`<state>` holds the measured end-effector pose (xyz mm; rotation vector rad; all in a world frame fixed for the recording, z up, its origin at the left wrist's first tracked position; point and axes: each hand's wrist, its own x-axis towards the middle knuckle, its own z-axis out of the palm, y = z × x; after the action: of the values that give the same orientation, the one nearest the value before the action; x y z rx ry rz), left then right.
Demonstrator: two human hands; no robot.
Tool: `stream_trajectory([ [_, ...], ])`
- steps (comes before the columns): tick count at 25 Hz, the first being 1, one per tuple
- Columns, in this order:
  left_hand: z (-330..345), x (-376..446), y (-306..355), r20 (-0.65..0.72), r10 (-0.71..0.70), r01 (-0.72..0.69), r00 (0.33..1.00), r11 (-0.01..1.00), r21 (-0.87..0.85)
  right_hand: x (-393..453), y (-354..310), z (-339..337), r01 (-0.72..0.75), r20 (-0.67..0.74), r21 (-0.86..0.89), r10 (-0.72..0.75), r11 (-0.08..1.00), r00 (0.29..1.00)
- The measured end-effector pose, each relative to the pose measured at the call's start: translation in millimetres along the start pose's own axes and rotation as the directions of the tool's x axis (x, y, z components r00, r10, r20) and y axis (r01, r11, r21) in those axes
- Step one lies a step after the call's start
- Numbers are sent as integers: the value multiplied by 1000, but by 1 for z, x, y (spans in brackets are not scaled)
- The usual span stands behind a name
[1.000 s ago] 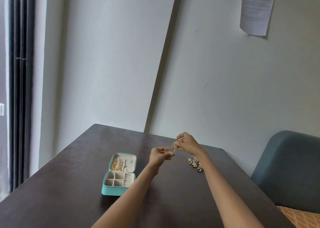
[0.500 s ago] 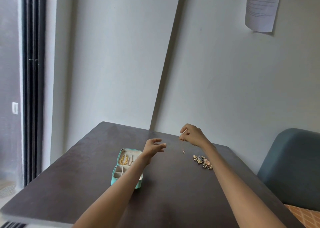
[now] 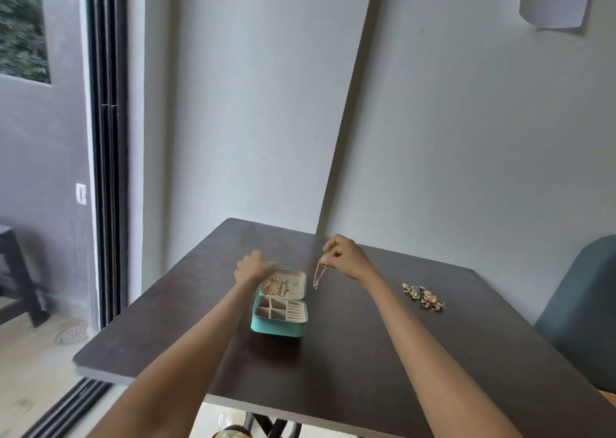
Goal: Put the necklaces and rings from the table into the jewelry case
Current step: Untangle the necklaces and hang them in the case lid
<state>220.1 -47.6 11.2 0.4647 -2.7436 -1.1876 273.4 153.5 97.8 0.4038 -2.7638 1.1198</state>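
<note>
1. Jewelry case (image 3: pixel 280 317) lies open, left of centre on table (image 3: pixel 366 354); its lid lies flat behind the tray.
2. Necklace (image 3: pixel 319 276) hangs from right hand (image 3: pixel 346 257), just right of the lid.
3. Left hand (image 3: pixel 251 266) at lid's left corner.
4. Ring pile (image 3: pixel 423 296) well right.

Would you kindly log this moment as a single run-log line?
right hand: pinches necklace dangling beside case | left hand: at lid edge of open jewelry case | rings pile: on table

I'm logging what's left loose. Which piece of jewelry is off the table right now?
The thin necklace pinched in the right hand, dangling beside the open jewelry case. The cluster of rings lies on the table.
</note>
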Motion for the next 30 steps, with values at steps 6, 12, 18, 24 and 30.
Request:
stream_trajectory([
  [6, 3, 8, -9, 206, -20, 63, 978, 976, -207, 7, -3, 30, 35, 53, 6, -36, 999, 998],
  [12, -3, -1, -22, 290, 71, 52, 954, 916, -398, 15, 15, 52, 24, 82, -7, -23, 1000, 996],
  [18, -10, -6, -38, 255, 171, 5, 952, 822, -569, 20, 20, 71, -14, 115, 27, 11, 1000, 993],
  [24, -6, -3, -40, 225, 128, 38, 966, 790, -612, 29, 26, 69, -60, 94, 3, 59, 998, 994],
  [30, -5, -6, -43, 228, 151, 30, 962, 769, -639, 28, 33, 78, -75, 13, -55, 76, 996, 997],
])
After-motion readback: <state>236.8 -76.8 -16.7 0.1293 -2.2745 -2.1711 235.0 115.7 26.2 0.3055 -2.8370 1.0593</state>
